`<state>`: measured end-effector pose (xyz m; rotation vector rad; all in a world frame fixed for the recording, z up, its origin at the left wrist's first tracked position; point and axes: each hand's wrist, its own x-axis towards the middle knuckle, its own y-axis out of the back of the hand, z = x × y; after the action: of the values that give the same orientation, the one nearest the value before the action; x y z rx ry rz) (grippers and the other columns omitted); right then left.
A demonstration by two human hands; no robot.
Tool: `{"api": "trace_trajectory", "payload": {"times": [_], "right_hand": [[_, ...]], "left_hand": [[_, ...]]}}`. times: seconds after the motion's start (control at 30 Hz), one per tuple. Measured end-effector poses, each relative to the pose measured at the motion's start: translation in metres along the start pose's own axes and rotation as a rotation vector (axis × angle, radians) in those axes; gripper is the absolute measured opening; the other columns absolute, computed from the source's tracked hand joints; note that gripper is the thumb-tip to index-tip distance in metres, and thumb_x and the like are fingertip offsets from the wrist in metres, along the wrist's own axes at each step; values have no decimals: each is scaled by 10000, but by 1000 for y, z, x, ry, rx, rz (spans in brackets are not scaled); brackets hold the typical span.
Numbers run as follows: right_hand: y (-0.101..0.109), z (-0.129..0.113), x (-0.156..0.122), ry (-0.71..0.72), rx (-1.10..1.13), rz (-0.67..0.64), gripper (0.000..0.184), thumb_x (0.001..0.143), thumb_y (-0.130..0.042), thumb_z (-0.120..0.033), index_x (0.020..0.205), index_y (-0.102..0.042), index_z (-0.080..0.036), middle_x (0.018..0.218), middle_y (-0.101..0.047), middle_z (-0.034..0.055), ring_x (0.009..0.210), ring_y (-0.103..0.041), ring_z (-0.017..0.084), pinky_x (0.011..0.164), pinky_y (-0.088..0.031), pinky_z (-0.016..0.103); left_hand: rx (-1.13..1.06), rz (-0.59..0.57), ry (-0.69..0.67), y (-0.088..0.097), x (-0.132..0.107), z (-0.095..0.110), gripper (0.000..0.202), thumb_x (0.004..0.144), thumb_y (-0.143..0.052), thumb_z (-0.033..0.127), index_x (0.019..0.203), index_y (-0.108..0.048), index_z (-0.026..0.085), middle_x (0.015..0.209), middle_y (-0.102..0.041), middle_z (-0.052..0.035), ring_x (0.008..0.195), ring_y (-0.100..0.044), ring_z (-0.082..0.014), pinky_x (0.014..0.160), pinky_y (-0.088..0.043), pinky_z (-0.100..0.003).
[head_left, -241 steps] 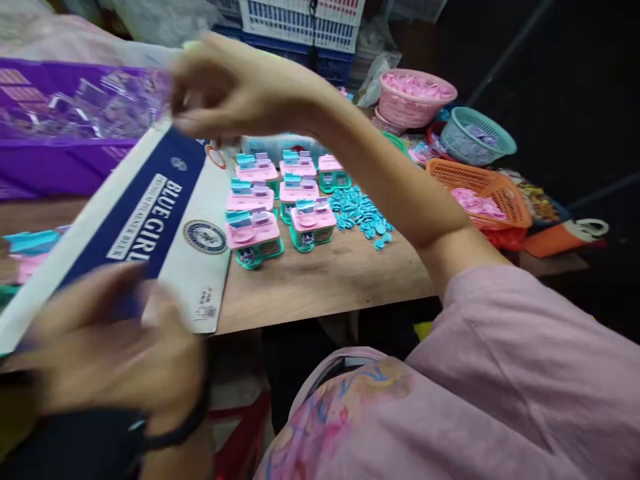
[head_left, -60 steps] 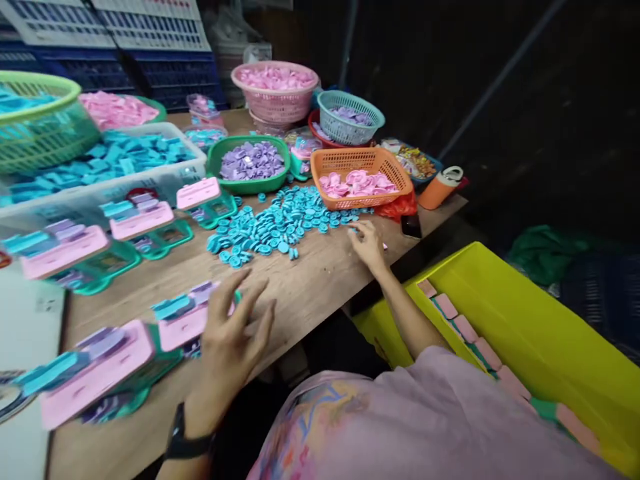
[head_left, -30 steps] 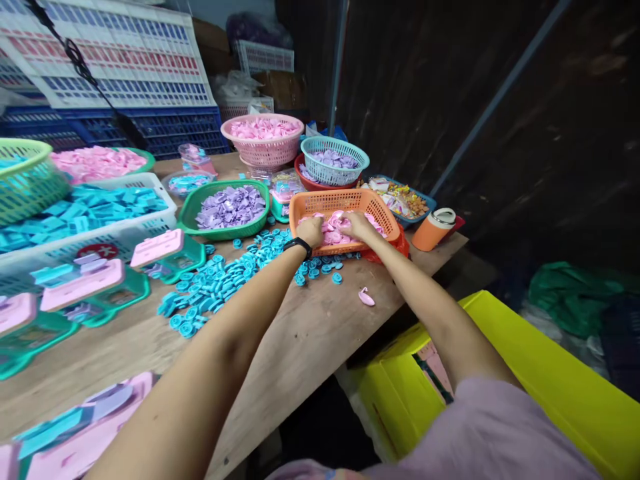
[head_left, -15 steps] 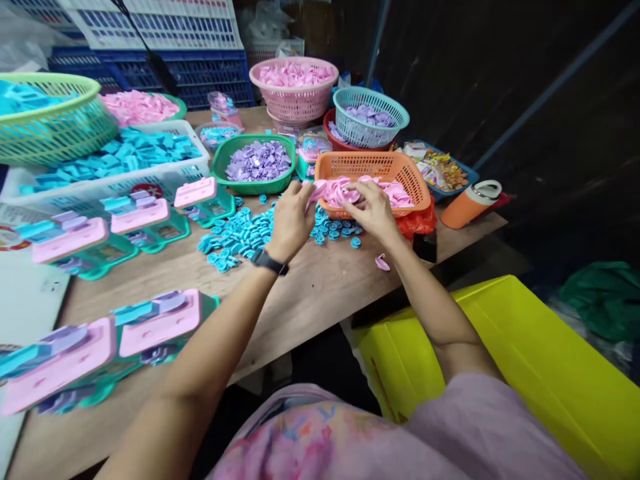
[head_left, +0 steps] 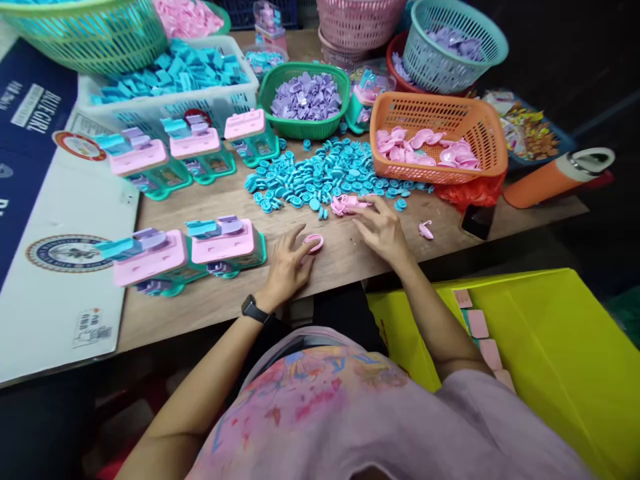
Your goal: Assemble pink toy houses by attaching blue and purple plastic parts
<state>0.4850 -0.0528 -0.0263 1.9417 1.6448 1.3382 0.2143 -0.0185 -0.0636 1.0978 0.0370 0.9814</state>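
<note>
My left hand (head_left: 290, 265) is low over the near part of the wooden table, fingers apart. Its thumb touches a curved pink plastic piece (head_left: 314, 243), which appears to lie on the wood. To the right, my right hand (head_left: 383, 230) has its fingers spread, their tips at a small heap of pink plastic pieces (head_left: 344, 205). Just behind that heap spreads a pile of small round turquoise parts (head_left: 320, 170). More pink pieces lie in the orange basket (head_left: 440, 175) beyond my right hand. A single pink piece (head_left: 425, 231) rests to its right.
Pink-lidded toy boxes (head_left: 227, 241) stand on the left. Behind are a green basket (head_left: 305, 127) of purple parts and a white crate (head_left: 165, 107) of blue parts. A phone (head_left: 477, 221) and orange bottle (head_left: 543, 181) are right; a yellow bin (head_left: 550, 347) stands below.
Both hands have come from the orange basket back toward the table's near side. A heap of pink pieces now lies in front of the turquoise pile. The view has tilted down.
</note>
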Motion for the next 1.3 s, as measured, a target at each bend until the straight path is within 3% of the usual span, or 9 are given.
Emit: {"api": "trace_trajectory", "payload": {"times": [0.17, 0.3, 0.47, 0.63, 0.7, 0.83, 0.93, 1.17, 1.3], "right_hand": [[-43, -31, -20, 193, 173, -160, 332, 946, -566, -102, 1213, -733, -208, 1350, -624, 132, 1223, -615, 264, 1046, -549, 466], [-66, -34, -31, 132, 160, -140, 241, 970, -608, -156, 1162, -752, -178, 1240, -665, 148, 1169, -640, 267, 1013, -559, 465], [-61, -41, -36, -97, 268, -40, 174, 986, -675, -292, 1062, -815, -221, 1196, -708, 112, 1059, -689, 233, 847, -589, 364], [-59, -41, -37, -322, 419, -83, 248, 926, -727, -400, 1028, -826, -196, 1005, -735, 75, 753, -656, 164, 611, -512, 271], [-58, -43, -35, -281, 261, -69, 246, 955, -675, -362, 1016, -813, -168, 945, -717, 80, 713, -623, 168, 639, -514, 297], [-49, -58, -32, -79, -168, -22, 251, 1006, -543, -236, 996, -772, -133, 987, -702, 141, 941, -618, 281, 864, -517, 430], [-41, -69, -31, -60, -160, -28, 230, 1015, -546, -241, 988, -757, -155, 964, -716, 125, 940, -617, 278, 861, -508, 416], [-48, -82, -29, -365, 299, -40, 230, 944, -676, -395, 932, -782, -192, 904, -762, 39, 752, -652, 178, 722, -506, 296], [-55, -95, -23, -330, 352, -50, 232, 957, -693, -406, 999, -801, -205, 938, -777, 30, 812, -685, 198, 788, -528, 316]], "left_hand": [[-203, 156, 118, 7, -18, -2, 280, 944, -637, 256, 1216, -590, 205, 1287, -638, -128, 1223, -625, -256, 1050, -536, -432], [-207, 78, 154, 6, -18, -7, 357, 919, -649, 239, 1256, -548, 177, 1210, -651, -116, 1141, -636, -255, 1013, -543, -416], [-126, 68, 146, 9, -19, -10, 548, 924, -681, 285, 1427, -486, 190, 1377, -580, -150, 1297, -559, -300, 1138, -472, -497], [-44, 67, 176, 4, -31, -10, 452, 949, -649, 265, 1385, -551, 198, 1411, -574, -164, 1337, -552, -323, 1159, -472, -523], [-49, 84, 203, 1, -33, -11, 440, 965, -604, 223, 1399, -544, 179, 1398, -581, -172, 1335, -564, -314, 1164, -481, -508], [-93, 101, 212, 2, -33, -13, 590, 949, -652, 247, 1499, -451, 169, 1452, -539, -184, 1386, -538, -310, 1201, -460, -503], [-99, 105, 217, 8, -40, -13, 666, 927, -706, 285, 1519, -426, 164, 1508, -506, -199, 1427, -511, -322, 1216, -449, -511], [-63, 171, 169, 12, -59, -8, 185, 1007, -549, 169, 1140, -677, 171, 1194, -715, -128, 1105, -686, -248, 984, -597, -416], [-72, 211, 82, 23, -61, 6, 136, 1005, -569, 173, 1013, -704, 184, 962, -734, -86, 926, -652, -233, 834, -592, -400]]}}
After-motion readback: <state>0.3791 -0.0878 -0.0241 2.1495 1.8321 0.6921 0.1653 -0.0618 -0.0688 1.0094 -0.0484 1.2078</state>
